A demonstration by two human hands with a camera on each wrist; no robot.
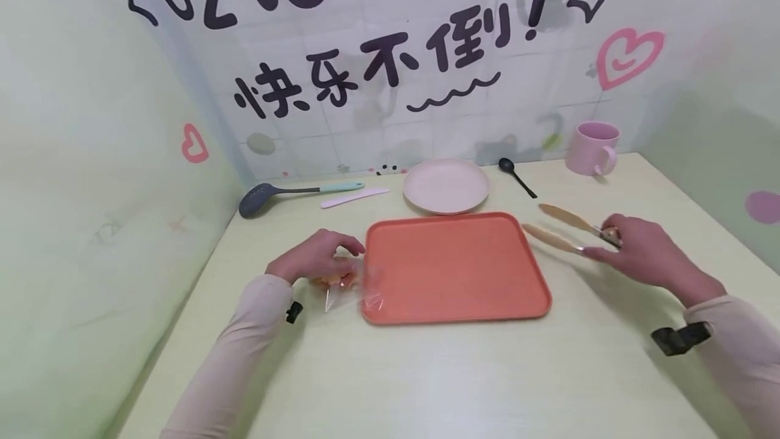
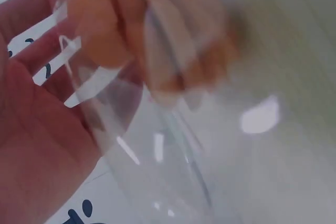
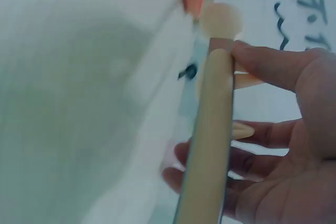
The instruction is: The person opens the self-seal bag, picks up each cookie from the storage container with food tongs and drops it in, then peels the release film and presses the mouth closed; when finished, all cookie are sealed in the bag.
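Observation:
My left hand point(image 1: 319, 257) holds a clear plastic bag point(image 2: 157, 150) just off the left edge of the orange tray point(image 1: 457, 269). Orange-brown, bread-like pieces point(image 2: 181, 45) show through the film, blurred in the left wrist view. To the right of the tray, my right hand point(image 1: 648, 253) grips a pair of tongs point(image 3: 210, 135) with wooden-looking arms. The arms are spread apart and point left, toward the tray's upper right corner. Nothing lies between their tips.
Behind the tray stands a pale pink plate point(image 1: 447, 185). A slotted spoon point(image 1: 258, 198) and a pink knife point(image 1: 355, 198) lie to its left. A black spoon point(image 1: 516, 176) and a pink mug point(image 1: 592, 148) are to its right. Printed curtains enclose the table.

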